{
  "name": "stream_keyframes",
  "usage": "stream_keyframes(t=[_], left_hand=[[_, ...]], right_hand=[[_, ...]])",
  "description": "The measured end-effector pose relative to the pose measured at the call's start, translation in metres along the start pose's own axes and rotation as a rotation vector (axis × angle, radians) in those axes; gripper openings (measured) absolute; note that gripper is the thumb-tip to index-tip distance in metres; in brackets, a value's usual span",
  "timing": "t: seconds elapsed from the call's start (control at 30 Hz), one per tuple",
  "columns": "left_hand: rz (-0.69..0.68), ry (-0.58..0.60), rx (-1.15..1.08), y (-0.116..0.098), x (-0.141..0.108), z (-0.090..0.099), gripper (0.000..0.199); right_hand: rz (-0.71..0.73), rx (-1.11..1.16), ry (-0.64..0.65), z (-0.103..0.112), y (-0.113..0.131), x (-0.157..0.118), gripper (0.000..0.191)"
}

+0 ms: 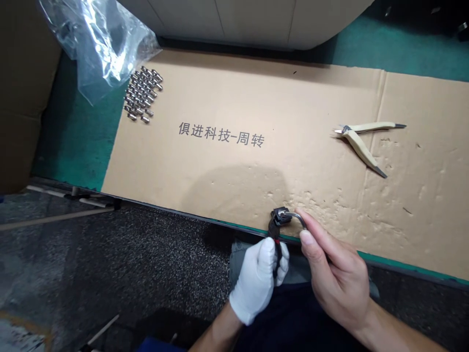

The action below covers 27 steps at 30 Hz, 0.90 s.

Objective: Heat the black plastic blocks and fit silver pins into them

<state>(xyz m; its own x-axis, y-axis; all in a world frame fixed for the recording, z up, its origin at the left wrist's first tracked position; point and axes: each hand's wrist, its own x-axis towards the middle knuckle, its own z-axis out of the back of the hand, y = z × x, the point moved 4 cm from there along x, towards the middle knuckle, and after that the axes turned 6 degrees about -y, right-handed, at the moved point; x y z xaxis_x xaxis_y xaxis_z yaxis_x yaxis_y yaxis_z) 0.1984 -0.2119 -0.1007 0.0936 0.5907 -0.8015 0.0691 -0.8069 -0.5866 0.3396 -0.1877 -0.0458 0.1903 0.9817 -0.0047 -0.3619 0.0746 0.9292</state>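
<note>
My left hand (252, 278), in a white glove, is wrapped round the dark handle of a black hand tool (274, 228). The tool's blocky head rests at the front edge of the cardboard, with a small metal piece on it. Between the thumb and forefinger of my bare right hand (337, 274) is a bent, silvery metal rod (296, 215). Its far end meets the head of the black tool; how the two join is too small to make out.
A cardboard sheet (227, 181) covers the green bench (84, 142). Several small metal cylinders (141, 95) lie in a cluster at the left, beside a clear plastic bag (106, 49). Cream-handled cutting pliers (361, 142) lie spread at the right. A cardboard box (249, 22) stands behind.
</note>
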Motion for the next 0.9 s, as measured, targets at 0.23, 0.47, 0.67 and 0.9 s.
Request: stream_keyframes(t=[0.23, 0.47, 0.67, 0.9], left_hand=[[-0.111, 0.068, 0.138, -0.005, 0.002, 0.006, 0.066], [-0.204, 0.109, 0.428, -0.011, 0.007, 0.021, 0.054], [-0.254, 0.096, 0.622, -0.02, 0.007, 0.025, 0.052], [-0.372, 0.061, 0.759, -0.032, 0.006, 0.021, 0.051]], right_hand=[[-0.046, -0.078, 0.072, 0.019, 0.002, 0.005, 0.052], [-0.091, -0.105, 0.181, 0.039, 0.008, 0.018, 0.043], [-0.15, -0.146, 0.271, 0.045, 0.004, 0.028, 0.041], [-0.212, -0.196, 0.34, 0.053, -0.002, 0.036, 0.039]])
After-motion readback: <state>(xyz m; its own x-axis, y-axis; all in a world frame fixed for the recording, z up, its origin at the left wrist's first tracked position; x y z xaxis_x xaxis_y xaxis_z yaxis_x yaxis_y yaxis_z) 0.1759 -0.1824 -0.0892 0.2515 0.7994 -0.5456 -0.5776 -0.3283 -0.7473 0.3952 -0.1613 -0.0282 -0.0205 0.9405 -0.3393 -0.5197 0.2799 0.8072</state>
